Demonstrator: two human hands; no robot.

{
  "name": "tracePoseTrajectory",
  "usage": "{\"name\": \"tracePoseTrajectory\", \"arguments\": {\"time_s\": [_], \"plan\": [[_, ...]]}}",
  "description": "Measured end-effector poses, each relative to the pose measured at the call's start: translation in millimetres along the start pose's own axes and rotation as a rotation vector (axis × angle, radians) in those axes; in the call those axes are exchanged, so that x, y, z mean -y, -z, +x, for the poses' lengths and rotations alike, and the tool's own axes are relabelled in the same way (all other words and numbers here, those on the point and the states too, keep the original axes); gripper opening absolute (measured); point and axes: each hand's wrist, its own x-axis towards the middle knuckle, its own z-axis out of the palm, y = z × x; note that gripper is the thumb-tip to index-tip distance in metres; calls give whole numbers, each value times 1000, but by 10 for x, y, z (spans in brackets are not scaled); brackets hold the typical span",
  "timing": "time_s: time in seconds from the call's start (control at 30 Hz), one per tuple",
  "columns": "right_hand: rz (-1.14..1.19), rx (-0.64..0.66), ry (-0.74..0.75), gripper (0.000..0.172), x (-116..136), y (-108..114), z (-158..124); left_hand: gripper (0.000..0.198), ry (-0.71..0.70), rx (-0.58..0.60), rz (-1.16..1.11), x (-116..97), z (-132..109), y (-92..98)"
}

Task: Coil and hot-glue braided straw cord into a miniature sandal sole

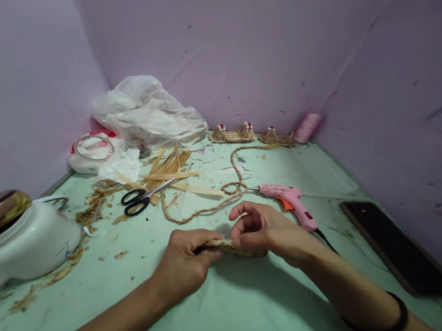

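My left hand [188,258] pinches one end of a flat braided straw piece [235,248] between thumb and fingers, held just above the table. At its top edge is my right hand [264,232], thumb and a finger closed on it, the other fingers raised and curled. Part of the piece is hidden behind my hands. Beyond them lies a long braided straw cord [199,213], looped near the tip of a pink glue gun [288,199] with an orange trigger. Black-handled scissors [142,198] rest on loose straw strips [168,168].
Two small straw slippers [233,136] with red and white beads sit by the back wall, near a pink thread spool [308,127]. A white plastic bag [149,115] fills the corner. On the left stands a white pot [47,240]; a dark phone [395,243] lies right.
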Motion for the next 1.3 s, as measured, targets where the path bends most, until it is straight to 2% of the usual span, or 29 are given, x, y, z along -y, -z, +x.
{"name": "tracePoseTrajectory", "arguments": {"time_s": [0.1, 0.23, 0.37, 0.5, 0.7, 0.8, 0.87, 0.97, 1.03, 1.1, 1.3], "plan": [[-6, -34, 7, 38, -37, -29, 6, 17, 20, 32, 41, -41, 17, 35], [-54, -87, 43, 37, -94, -104, 10, 22, 44, 142, 241, -157, 17, 106], [-96, -134, 71, 34, -95, -183, -13, 24, 32, 129, 420, -278, -12, 142], [-59, -89, 45, 33, -95, -209, -28, 24, -17, 107, 355, -301, -28, 142], [-31, -118, 94, 28, -166, -185, -18, 23, 75, 59, 294, -284, -25, 112], [-104, -234, 195, 22, -155, -116, -48, 23, 107, 44, 259, -302, -18, 109], [-246, -298, 305, 17, -139, -65, -93, 23, 121, 36, 241, -310, -15, 113], [-569, -261, 556, 5, -149, -40, -172, 24, 125, 36, 207, -309, -16, 121], [-767, -228, 756, 7, -183, -65, -208, 24, 121, 41, 196, -306, -16, 125], [-909, -250, 887, 8, -225, -105, -216, 24, 118, 46, 195, -306, -15, 125], [-997, -324, 951, 8, -287, -165, -170, 24, 120, 52, 208, -294, -9, 125]]}}
